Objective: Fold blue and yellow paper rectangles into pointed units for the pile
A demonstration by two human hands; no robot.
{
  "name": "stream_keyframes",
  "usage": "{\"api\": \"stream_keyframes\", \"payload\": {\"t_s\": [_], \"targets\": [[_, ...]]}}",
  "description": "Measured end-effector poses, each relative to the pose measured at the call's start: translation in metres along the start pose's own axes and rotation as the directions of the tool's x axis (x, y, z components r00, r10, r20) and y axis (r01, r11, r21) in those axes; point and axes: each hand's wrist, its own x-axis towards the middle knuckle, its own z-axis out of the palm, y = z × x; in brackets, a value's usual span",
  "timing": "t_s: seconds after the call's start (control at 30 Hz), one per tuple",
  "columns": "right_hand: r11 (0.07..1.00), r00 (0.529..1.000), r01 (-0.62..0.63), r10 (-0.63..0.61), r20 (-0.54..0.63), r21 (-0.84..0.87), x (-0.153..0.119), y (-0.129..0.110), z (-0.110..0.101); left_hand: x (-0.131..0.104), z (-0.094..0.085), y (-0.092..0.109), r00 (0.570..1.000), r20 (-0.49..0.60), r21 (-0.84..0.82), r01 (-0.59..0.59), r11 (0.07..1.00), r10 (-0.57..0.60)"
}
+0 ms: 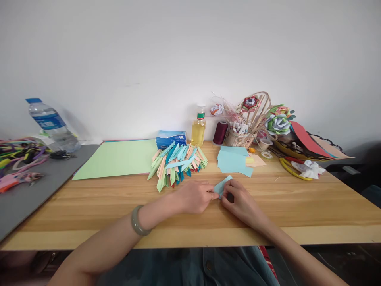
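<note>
A small piece of light blue paper (pixel 222 186), apparently folded, lies on the wooden table between my hands. Fingers of my left hand (pixel 196 196) press on its left end; a ring and a grey-green bangle show on that arm. My right hand (pixel 242 201) has thumb and index finger pinched at the paper's right edge. Part of the paper is hidden under the fingers. Just beyond lie loose light blue sheets (pixel 233 162). To the left of them is a heap of folded paper strips (pixel 175 163) in green, blue, peach and red.
Large green sheets (pixel 119 159) lie at the left back. Along the wall stand a tissue pack (pixel 170 139), an oil-coloured bottle (pixel 198 129), a maroon thread spool (pixel 220 133) and a basket (pixel 238 140) with paper flowers. A water bottle (pixel 52 123) and pliers (pixel 20 180) occupy the grey left surface.
</note>
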Motion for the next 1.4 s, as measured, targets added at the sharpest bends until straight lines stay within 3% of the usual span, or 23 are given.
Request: {"api": "stream_keyframes", "payload": {"t_s": [0.17,0.73,1.03,1.4], "targets": [[0.999,1.0,-0.004,0.003,0.029,0.033,0.0,0.0007,-0.0014,0.0007,0.0004,0.0005,0.999,0.041,0.007,-0.012,1.0,0.011],[1.0,0.999,0.001,-0.001,0.04,0.014,0.0001,0.0047,-0.0013,-0.0006,-0.002,-0.0028,1.0,0.023,-0.091,-0.009,0.996,0.011],[0.999,0.996,0.037,-0.034,0.088,-0.025,0.0009,0.004,-0.0044,-0.0011,0.0032,-0.0078,0.997,0.034,-0.208,0.074,0.975,-0.068],[0.999,0.995,0.032,-0.03,0.098,-0.024,0.0003,0.0039,-0.0044,0.0007,-0.006,-0.0087,0.991,0.125,-0.24,0.069,0.968,-0.04]]}}
